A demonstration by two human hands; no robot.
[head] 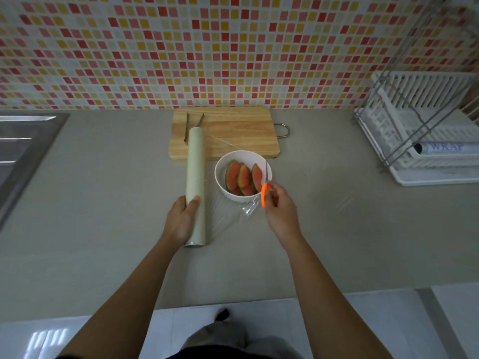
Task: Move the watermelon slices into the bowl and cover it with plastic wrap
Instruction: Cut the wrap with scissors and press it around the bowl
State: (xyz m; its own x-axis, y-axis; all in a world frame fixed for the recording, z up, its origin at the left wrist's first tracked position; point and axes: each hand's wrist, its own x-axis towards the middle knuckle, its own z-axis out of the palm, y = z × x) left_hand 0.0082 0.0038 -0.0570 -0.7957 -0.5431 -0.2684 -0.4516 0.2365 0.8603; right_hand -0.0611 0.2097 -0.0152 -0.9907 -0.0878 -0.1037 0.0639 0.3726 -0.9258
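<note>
Left hand [181, 218] around pale wrap roll [196, 177]

"WRAP" — blue letters on boxed roll [440, 148] in dish rack [420, 120].

Both bare forearms reach forward from the bottom of the view, spread wide at the elbows and converging toward the hands. The left hand [181, 218] lies palm-down with fingers curled over the near end of the plastic wrap roll [196, 177], thumb on top. The right hand [281, 211] is raised slightly, its fingers closed through the orange handles of the scissors [265, 189], blades pointing away.
</note>
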